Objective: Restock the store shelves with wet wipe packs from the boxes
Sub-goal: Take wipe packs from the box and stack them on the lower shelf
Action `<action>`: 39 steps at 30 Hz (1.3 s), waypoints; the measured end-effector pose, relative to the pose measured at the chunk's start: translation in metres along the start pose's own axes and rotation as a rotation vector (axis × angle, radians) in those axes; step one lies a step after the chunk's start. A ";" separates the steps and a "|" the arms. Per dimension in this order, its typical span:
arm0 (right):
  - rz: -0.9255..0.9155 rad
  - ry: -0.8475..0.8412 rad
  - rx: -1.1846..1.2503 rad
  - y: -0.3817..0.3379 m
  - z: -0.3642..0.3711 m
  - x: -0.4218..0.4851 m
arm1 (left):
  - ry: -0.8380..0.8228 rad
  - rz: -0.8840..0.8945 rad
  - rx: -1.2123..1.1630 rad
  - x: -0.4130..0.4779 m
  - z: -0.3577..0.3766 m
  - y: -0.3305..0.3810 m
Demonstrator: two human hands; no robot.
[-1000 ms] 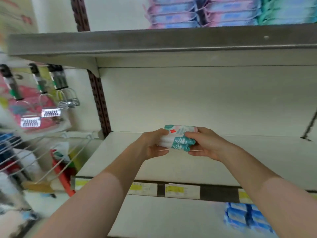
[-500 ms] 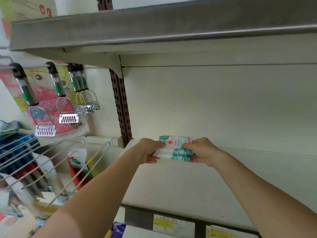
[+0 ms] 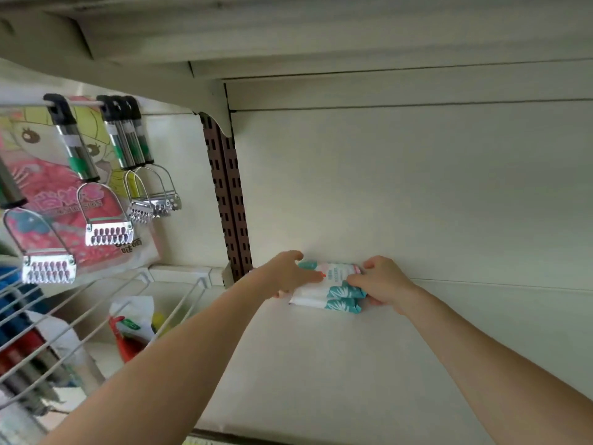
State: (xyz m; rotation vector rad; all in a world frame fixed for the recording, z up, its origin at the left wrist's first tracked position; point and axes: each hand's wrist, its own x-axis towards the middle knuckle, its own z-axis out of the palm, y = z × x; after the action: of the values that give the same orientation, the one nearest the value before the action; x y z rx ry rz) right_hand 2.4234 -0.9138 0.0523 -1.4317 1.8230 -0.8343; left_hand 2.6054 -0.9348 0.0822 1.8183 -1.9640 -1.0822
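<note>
the wet wipe packs (image 3: 327,289) lie stacked on the shelf (image 3: 321,364) at its back edge, near its back left corner. the left hand (image 3: 288,271) holds their left end, the right hand (image 3: 382,282) their right end. a slotted upright (image 3: 229,203) stands just left of them, with hanging tools (image 3: 109,232) above a wire basket (image 3: 80,332) further left.

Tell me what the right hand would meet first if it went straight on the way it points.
Probably the shelf's back panel, just behind the wet wipe packs the right hand grips; the gap is unclear.
</note>
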 end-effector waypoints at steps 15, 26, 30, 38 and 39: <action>-0.289 -0.064 -0.579 0.006 0.003 -0.029 | -0.075 0.196 0.418 -0.002 0.002 -0.008; -0.326 0.033 -0.551 0.006 -0.001 -0.026 | -0.009 0.229 0.390 0.001 0.007 -0.010; -0.311 0.054 -0.609 0.008 0.001 -0.031 | -0.006 0.227 0.438 0.002 0.006 -0.010; -0.306 0.013 -0.749 -0.002 -0.009 -0.046 | 0.106 0.214 0.611 -0.014 0.011 0.000; -0.320 0.022 -0.746 -0.004 -0.013 -0.051 | 0.133 0.213 0.629 -0.018 0.012 0.004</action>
State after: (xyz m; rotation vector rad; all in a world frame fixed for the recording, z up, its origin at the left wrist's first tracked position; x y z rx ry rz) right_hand 2.4244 -0.8636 0.0690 -2.2221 2.0568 -0.2984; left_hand 2.5987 -0.9139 0.0818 1.8174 -2.5229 -0.2766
